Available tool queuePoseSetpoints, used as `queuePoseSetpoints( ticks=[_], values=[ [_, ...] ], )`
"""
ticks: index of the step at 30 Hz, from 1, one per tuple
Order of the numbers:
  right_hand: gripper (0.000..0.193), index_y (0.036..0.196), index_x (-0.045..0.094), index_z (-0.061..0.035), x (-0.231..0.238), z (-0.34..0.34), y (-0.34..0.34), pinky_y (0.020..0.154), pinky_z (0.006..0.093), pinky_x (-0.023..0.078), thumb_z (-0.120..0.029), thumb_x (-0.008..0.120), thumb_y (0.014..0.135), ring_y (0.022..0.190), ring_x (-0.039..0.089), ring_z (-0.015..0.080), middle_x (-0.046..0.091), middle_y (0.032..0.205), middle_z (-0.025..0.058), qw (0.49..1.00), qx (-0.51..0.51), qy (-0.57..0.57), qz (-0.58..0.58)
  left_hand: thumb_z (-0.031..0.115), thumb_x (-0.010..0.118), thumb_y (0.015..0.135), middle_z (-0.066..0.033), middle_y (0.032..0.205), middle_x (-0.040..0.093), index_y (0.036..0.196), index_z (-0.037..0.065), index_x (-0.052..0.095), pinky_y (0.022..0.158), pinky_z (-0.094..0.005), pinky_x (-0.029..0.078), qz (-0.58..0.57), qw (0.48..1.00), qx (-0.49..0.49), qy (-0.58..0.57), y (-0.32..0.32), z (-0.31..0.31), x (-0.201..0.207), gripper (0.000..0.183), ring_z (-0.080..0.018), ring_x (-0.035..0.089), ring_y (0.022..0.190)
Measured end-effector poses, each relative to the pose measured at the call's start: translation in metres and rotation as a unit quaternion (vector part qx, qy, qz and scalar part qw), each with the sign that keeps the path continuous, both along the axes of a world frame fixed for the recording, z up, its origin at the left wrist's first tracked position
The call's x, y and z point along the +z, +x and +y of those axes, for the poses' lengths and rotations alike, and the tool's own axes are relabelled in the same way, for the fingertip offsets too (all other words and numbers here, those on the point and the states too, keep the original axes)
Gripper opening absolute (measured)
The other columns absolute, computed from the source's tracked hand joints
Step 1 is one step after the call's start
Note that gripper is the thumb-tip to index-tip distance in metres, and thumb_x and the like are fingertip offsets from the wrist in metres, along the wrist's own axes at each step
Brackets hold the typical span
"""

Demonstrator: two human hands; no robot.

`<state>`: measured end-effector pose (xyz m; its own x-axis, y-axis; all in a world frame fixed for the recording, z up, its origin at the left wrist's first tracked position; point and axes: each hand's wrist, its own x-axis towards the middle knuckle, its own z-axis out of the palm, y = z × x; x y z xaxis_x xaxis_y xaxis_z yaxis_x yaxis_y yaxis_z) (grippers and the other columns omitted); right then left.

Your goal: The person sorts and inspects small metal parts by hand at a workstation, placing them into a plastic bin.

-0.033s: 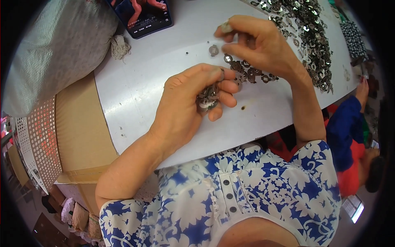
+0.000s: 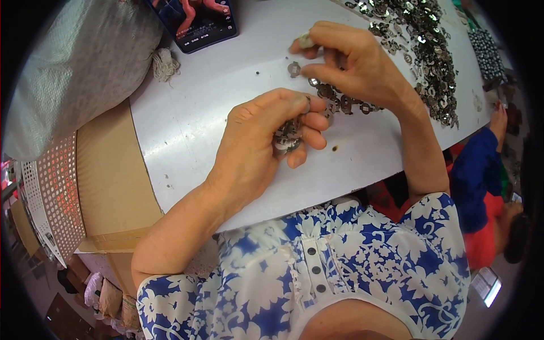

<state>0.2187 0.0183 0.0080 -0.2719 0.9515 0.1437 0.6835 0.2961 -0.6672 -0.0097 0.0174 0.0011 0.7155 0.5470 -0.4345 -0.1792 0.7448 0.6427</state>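
My left hand [image 2: 246,136] is curled above the table, closed around several small silvery metal parts [image 2: 288,136]. Its thumb presses one part against the index finger. My right hand [image 2: 365,65] hovers just beyond, thumb and fingers apart, with nothing seen between them. A pale wrap [image 2: 306,40] covers one of its fingertips. Close to the right thumb lies a single round metal piece [image 2: 293,69], flat on the table. Partly under that hand spreads a small cluster of dark, shiny metal parts [image 2: 343,102].
A large heap of similar metal parts [image 2: 433,62] covers the white table's [image 2: 192,124] far right. A phone [image 2: 207,34] with a lit screen lies at the back. On the left are a white woven sack [image 2: 90,73] and cardboard [image 2: 110,170]. Another person's blue sleeve [image 2: 476,175] shows at right.
My right hand has shifted slightly left, its thumb nearer the single round piece. The left hand has barely moved and keeps its metal parts.
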Motion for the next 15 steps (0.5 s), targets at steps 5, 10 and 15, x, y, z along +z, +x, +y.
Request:
queuePoseSetpoints(
  ticks=[5, 10, 15],
  values=[
    [0.018, 0.095, 0.067, -0.0027, -0.013, 0.002, -0.002, 0.064, 0.0348, 0.052, -0.012, 0.078, 0.084, 0.069, 0.065, 0.0229, 0.067, 0.082, 0.0085, 0.993, 0.018, 0.111, -0.041, 0.023, 0.057, 0.104, -0.0109, 0.089, 0.072, 0.112, -0.005, 0.067, 0.047, -0.0207, 0.045, 0.01, 1.0, -0.021, 0.01, 0.005, -0.004, 0.003, 0.03, -0.0133, 0.069, 0.072],
    [0.013, 0.092, 0.065, -0.0008, -0.007, 0.0, 0.003, 0.059, 0.0284, 0.049, -0.009, 0.074, 0.088, 0.067, 0.062, 0.0155, 0.063, 0.072, 0.0058, 0.998, 0.0, -0.041, 0.042, 0.024, 0.056, 0.104, -0.0107, 0.089, 0.072, 0.112, -0.004, 0.067, 0.049, -0.0216, 0.046, 0.01, 1.0, -0.016, 0.015, 0.004, -0.004, 0.001, 0.031, -0.0137, 0.069, 0.072],
    [0.008, 0.095, 0.067, 0.0007, 0.018, -0.006, -0.007, 0.06, 0.0214, 0.042, -0.002, 0.073, 0.091, 0.069, 0.053, 0.0048, 0.059, 0.081, -0.0017, 0.995, 0.039, -0.001, 0.088, 0.028, 0.054, 0.105, -0.0115, 0.093, 0.072, 0.113, -0.004, 0.066, 0.05, -0.023, 0.047, 0.004, 0.999, 0.022, -0.036, 0.001, -0.001, 0.0, 0.035, -0.0154, 0.07, 0.076]
  ],
)
